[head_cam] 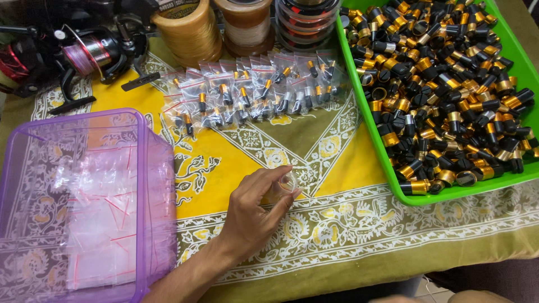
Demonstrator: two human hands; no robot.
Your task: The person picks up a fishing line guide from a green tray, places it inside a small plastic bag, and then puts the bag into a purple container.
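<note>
Left hand (255, 210): rests on the patterned cloth (236, 163) at the middle of the counter, its fingertips (289, 171) closed on a small clear bag (287, 182); whether anything is inside that bag cannot be told.
Right hand: out of the picture, so its state cannot be told.
Filled bags (252, 92): rows of small sealed bags, each with a black-and-gold part inside, lie overlapping at 12 o'clock from the left hand, well apart from it.
Green tray (519, 73): at 2 o'clock from the hand, heaped with loose black-and-gold parts (443, 84).
Purple bin (84, 202): at 9 o'clock, holding a pile of empty clear bags (95, 224).
Far edge: a fishing reel (84, 53) at 10 o'clock and spools of line (224, 25) at 12 o'clock.
Progress, as a judgement: a few dozen parts look bagged, while the tray is close to full and many empty bags remain, so most of the bagging seems left.
</note>
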